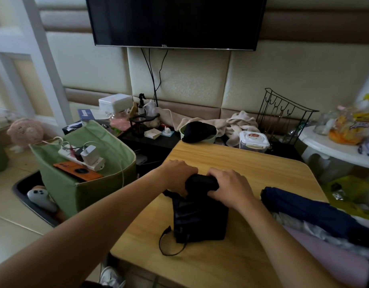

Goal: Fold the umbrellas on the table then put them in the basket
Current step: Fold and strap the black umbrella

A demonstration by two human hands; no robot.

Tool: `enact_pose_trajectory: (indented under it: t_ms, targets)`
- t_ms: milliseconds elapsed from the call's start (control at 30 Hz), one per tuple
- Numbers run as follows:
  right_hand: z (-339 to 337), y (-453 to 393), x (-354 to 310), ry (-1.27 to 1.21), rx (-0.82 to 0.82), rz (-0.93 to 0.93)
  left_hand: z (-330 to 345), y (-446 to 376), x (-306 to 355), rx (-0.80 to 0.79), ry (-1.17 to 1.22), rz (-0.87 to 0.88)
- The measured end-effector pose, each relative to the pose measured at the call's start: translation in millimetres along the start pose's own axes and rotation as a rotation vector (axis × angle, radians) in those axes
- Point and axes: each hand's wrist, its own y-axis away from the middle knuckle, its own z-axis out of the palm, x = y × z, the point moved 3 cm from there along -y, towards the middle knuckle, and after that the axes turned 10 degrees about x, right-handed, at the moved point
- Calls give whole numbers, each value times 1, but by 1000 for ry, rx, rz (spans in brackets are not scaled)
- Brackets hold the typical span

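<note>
Black umbrella (198, 213) at table (237, 163) centre, its far end hidden under both hands. Left hand (178, 175) and right hand (231, 188) curl around that rolled end, knuckles up. Navy umbrella (316, 213) at 3 o'clock, cut off by the frame edge. Green basket (92, 190) at 9 o'clock.

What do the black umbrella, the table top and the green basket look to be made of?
Black umbrella: thin synthetic fabric, it seems, with creases and a faint sheen. Both hands grip its rolled far end.
Table: wood or wood-look laminate, with pale grain lines and a smooth satin finish; which one is unclear.
Green basket: soft matte cloth over stiffened walls, judging by the sewn, pale-piped rim.
</note>
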Motion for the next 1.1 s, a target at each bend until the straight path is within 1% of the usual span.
enact_pose_trajectory:
  t_ms: [100,167,267,333,400,467,567,667,700,767,833,867,1000,1100]
  targets:
    - [-13,4,-7,25,26,-12,-12,5,2,19,-19,-24]
    - [-20,6,-10,17,-8,-1,-19,9,4,15,6,-34]
    - [-29,7,-11,-11,-144,26,-26,15,7,-54,66,-30]
    - [-34,7,-12,-50,-267,53,-31,19,10,-114,104,-22]
    - [-34,7,-14,-74,-415,48,-33,21,16,-167,107,-7]
    - [-32,8,-20,-105,-506,35,-33,21,21,-193,89,8]
    - [-29,9,-25,-107,-482,27,-33,22,24,-210,94,18]
    - [-30,8,-22,-88,-461,27,-32,23,23,-224,170,10]
    - [-32,7,-21,-79,-453,28,-32,23,23,-206,198,9]
    - [-36,6,-19,-74,-437,37,-36,23,25,-119,231,21]
    - [-40,5,-17,-84,-433,51,-42,24,28,-49,193,52]
    - [-43,5,-17,-84,-437,50,-43,25,29,-43,170,60]
    - [-51,5,-19,-106,-457,19,-42,27,33,-89,126,36]
    - [-49,8,-23,-79,-421,-12,-40,29,33,-103,143,7]
